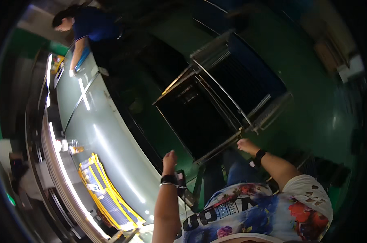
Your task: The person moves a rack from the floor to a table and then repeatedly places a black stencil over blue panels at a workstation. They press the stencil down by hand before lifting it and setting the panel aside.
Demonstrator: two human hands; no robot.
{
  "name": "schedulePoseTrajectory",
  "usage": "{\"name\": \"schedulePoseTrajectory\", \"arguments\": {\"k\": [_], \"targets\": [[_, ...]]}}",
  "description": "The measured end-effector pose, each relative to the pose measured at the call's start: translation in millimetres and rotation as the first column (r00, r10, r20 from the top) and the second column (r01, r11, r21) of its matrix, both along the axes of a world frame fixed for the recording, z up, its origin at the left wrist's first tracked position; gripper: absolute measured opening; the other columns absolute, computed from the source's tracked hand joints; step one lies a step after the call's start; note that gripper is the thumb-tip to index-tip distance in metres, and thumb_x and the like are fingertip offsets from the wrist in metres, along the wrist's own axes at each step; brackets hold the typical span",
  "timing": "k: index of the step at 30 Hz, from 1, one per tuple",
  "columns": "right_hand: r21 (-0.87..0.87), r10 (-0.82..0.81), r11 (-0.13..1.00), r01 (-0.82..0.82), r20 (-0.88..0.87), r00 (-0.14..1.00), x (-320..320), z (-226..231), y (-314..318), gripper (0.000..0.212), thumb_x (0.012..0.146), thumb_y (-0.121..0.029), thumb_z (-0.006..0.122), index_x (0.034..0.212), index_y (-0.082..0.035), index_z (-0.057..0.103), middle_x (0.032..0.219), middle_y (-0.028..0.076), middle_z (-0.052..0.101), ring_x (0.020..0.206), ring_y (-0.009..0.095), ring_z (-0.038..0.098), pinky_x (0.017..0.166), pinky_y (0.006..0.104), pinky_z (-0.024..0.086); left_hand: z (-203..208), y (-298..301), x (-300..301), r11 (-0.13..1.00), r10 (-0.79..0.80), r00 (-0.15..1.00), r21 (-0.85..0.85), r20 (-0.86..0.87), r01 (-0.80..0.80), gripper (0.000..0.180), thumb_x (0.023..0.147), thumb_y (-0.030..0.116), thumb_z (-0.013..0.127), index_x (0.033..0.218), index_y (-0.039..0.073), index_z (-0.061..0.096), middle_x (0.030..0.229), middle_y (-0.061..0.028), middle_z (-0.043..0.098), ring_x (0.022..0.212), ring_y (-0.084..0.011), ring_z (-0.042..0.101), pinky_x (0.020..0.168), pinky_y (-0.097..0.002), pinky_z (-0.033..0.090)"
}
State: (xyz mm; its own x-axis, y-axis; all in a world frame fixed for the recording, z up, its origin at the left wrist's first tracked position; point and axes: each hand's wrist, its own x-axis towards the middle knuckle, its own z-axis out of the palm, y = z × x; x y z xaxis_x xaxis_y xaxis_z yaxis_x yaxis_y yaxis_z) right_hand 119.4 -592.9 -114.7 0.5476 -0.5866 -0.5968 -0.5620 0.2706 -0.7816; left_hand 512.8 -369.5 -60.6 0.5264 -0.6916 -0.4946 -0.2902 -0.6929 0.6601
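On my remote feed, I find the left forearm (166,210) nearly upright from the lower edge, the left hand (169,160) loosely curled. The right forearm (277,167) slants up and leftward to the right hand (246,146), also curled. They stand well apart; exact closure is unclear.

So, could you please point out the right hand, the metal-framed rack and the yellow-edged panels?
Right hand (246,146): head view, middle of the hand.
Metal-framed rack (221,90): head view, pale crossbar.
Yellow-edged panels (105,201): head view, striped face.
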Motion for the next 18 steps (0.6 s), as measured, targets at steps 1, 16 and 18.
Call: {"name": "schedulePoseTrajectory", "arguments": {"k": [1,16,18], "targets": [[0.064,-0.068,0.996,0.069,-0.007,0.998,-5.6,5.2,5.7,0.015,0.081,-0.011,0.055,0.087,0.001,0.061,0.075,0.01,0.064,0.068,0.018,0.062,0.06,0.0311,0.049,-8.7,-0.7,-12.2,0.983,-0.164,0.955,0.124,0.247,0.137,0.037,0.087,0.036,0.053,0.106,0.004,0.06,0.099,-0.0133,0.066,0.091,-0.0246,0.064,0.076,-0.0362,0.049],[0.165,-0.181,0.955,0.246,-0.332,0.926,-99.8,-51.4,47.4,0.021,0.084,-0.01,0.047,0.097,0.002,0.059,0.08,0.01,0.064,0.074,0.019,0.062,0.065,0.0294,0.049,121.4,1.6,-46.9,0.743,-0.491,0.747,0.664,0.448,0.089,0.062,0.081,0.034,0.06,0.131,0.003,0.041,0.144,-0.0149,0.027,0.136,-0.0337,0.016,0.108,-0.0537,0.013],[0.088,-0.014,0.995,0.048,-0.353,0.935,-94.3,-50.8,40.9,0.022,0.083,-0.012,0.049,0.098,0.002,0.059,0.082,0.011,0.065,0.076,0.021,0.063,0.066,0.0311,0.05,111.2,-15.0,-53.9,0.745,-0.497,0.745,0.66,0.445,0.103,0.063,0.08,0.034,0.06,0.131,0.003,0.041,0.144,-0.015,0.027,0.136,-0.0336,0.015,0.108,-0.0536,0.012]]}}
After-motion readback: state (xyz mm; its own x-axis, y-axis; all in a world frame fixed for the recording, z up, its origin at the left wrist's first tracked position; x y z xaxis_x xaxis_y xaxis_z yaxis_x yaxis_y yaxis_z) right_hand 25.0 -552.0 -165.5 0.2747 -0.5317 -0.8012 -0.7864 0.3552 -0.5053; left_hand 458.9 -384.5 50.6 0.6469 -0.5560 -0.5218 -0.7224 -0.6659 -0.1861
